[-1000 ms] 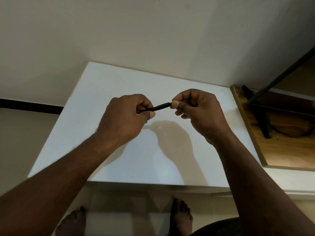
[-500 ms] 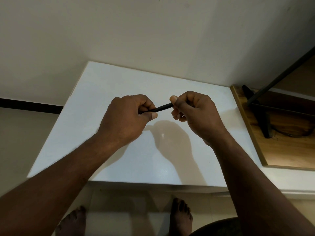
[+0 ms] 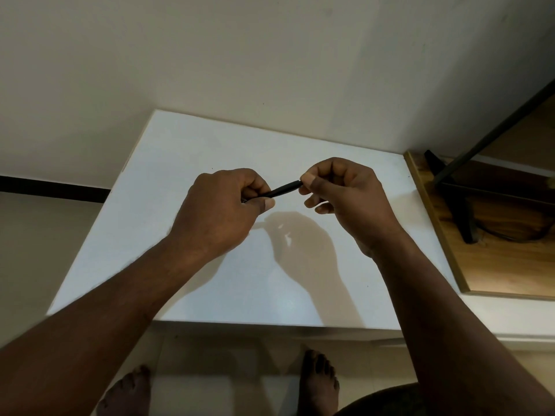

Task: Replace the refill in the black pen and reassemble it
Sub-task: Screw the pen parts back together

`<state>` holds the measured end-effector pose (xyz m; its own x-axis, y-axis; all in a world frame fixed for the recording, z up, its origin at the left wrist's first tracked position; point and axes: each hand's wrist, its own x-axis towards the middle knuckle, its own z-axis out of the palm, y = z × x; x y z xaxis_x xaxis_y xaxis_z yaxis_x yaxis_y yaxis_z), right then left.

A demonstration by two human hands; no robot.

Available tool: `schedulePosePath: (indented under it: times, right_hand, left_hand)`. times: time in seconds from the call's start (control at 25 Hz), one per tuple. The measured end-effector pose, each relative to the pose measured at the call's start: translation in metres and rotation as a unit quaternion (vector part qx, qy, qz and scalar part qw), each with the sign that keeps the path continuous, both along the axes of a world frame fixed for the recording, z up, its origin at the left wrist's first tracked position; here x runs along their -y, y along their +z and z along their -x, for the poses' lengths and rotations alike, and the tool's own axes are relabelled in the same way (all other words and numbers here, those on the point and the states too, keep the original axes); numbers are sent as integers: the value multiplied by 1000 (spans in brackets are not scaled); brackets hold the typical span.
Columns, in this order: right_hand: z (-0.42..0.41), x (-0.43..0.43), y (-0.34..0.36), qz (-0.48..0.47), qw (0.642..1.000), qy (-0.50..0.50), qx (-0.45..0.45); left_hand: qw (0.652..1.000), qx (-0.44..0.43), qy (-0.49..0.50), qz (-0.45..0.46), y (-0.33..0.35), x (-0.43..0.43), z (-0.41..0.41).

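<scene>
I hold the black pen (image 3: 284, 188) in the air above the white table (image 3: 186, 151), slanting up to the right. My left hand (image 3: 222, 208) is closed around its lower left part, which is hidden inside the fist. My right hand (image 3: 342, 193) pinches the upper right end between thumb and forefinger, with the other fingers curled. Only the short middle stretch of the barrel shows between the two hands. No loose refill is visible.
A wooden board (image 3: 495, 259) with a black metal stand (image 3: 459, 205) on it lies right of the table. The pale wall rises just behind the table. My bare feet (image 3: 318, 382) stand on the floor below the front edge.
My right hand has shifted slightly right and up along the pen, showing a little more barrel between the hands. The left hand has stayed nearly still.
</scene>
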<state>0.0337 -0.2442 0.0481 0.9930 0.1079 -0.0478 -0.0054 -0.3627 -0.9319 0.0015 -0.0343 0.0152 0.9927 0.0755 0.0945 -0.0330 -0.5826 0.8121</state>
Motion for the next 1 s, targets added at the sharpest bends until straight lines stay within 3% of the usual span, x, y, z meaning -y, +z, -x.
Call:
schedulePosePath:
  times: [0.6, 0.8, 1.0]
  right_hand:
    - [3, -9, -7, 61, 998, -29, 2]
    - [4, -11, -3, -44, 997, -39, -48]
    - [7, -15, -6, -82, 994, 0, -77]
  left_hand:
    - [1000, -5, -9, -4, 1, 2, 4]
    - [994, -52, -7, 95, 4, 5, 3]
    - [972, -115, -53, 199, 5, 4, 4]
